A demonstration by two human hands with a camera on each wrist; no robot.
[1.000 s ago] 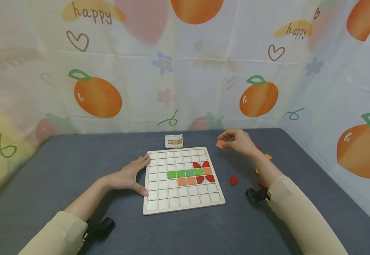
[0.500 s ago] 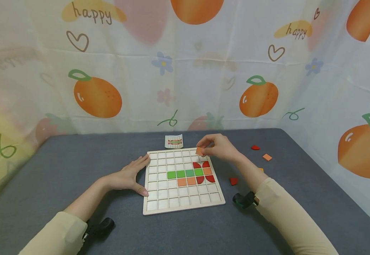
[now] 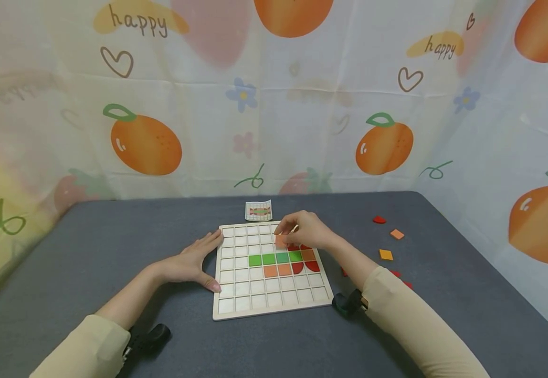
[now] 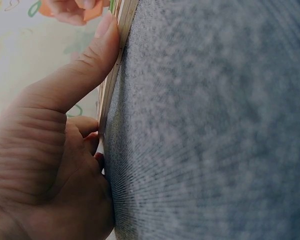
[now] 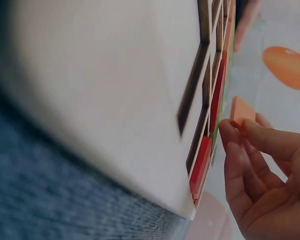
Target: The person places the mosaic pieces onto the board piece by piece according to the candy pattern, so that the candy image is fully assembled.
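A wooden grid board (image 3: 241,303) lies on the dark table. Green square tiles (image 3: 269,259) form a row across it, with orange squares (image 3: 271,271) below and red quarter-round tiles (image 3: 297,268) toward the right side. My left hand (image 3: 186,261) rests at the board's left edge, fingers spread and thumb on the rim; the left wrist view shows the thumb (image 4: 85,70) against that edge. With thumb and fingertips my right hand (image 3: 308,230) pinches an orange square tile (image 5: 243,111) just above the board, beside the upper red tiles, which it partly hides.
A small printed pattern card (image 3: 258,210) lies behind the board. Loose pieces lie to the right: a red one (image 3: 379,220), an orange square (image 3: 397,234), a yellow square (image 3: 386,254) and more red ones partly behind the right forearm. A printed curtain (image 3: 208,131) hangs behind the table.
My right hand has carried the orange tile leftward from the table beyond the board's right corner to over the grid. The left hand stays at the board's edge.
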